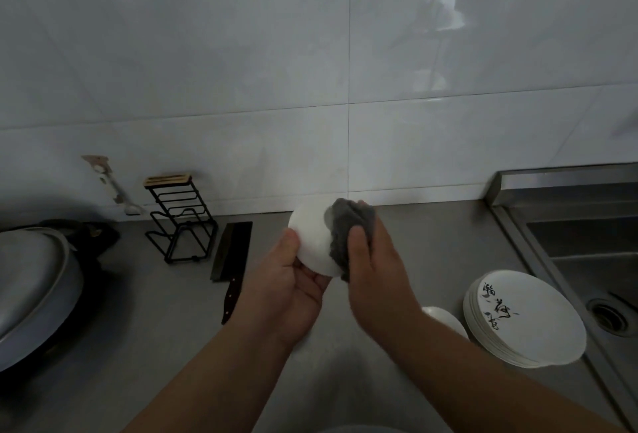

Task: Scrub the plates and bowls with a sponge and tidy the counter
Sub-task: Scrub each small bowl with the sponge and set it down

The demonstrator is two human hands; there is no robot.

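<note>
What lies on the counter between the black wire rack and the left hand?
In the head view, a dark cleaver lies flat on the counter between the rack and the left hand.

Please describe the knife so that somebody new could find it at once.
Start at the counter's left half. Right of the black wire rack lies the knife. Unlike the upright rack, it lies flat: broad dark blade, handle toward the person.

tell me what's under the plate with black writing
A stack of white plates, only their rims showing along its left and near edges. Their faces are covered.
</note>
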